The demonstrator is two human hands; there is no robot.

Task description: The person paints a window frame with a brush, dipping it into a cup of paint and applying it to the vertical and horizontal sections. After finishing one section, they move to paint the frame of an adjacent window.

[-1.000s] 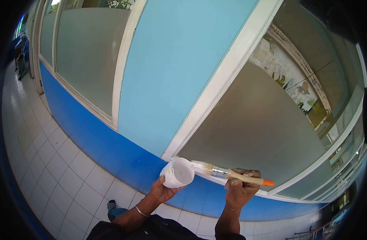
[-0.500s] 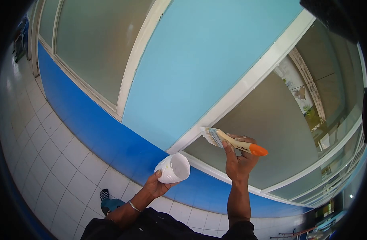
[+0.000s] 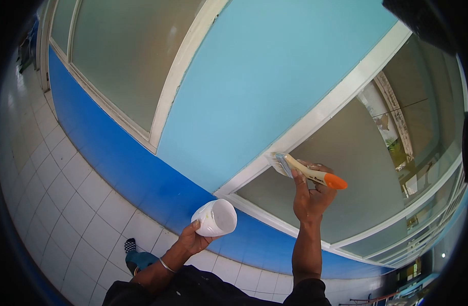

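Right hand (image 3: 311,199): fingers pinch the pale handle of a paintbrush (image 3: 314,173), its orange end pointing toward the lower right. Bristles lie against the white post (image 3: 328,115), a little above its bottom end, at the edge beside the frosted pane (image 3: 346,178). Hand and brush cover part of that pane.

Left hand (image 3: 196,239): fingers curl around a white cup (image 3: 213,219), thumb on the near side. Cup is tilted, mouth toward the right; a pale inside shows, paint level cannot be told. It sits in front of the blue lower wall (image 3: 106,132), hiding a patch of it, just below the corner where post and white sill (image 3: 275,219) meet. Cup and brush are apart.

Surroundings: light blue panel (image 3: 275,76) left of the post; beyond it, a second window (image 3: 127,66) in a white frame. Tiled floor (image 3: 81,219) runs along the wall's lower edge; a checkered shoe (image 3: 130,246) rests on it. A dark shape (image 3: 422,23) blocks the upper right; identity unclear.
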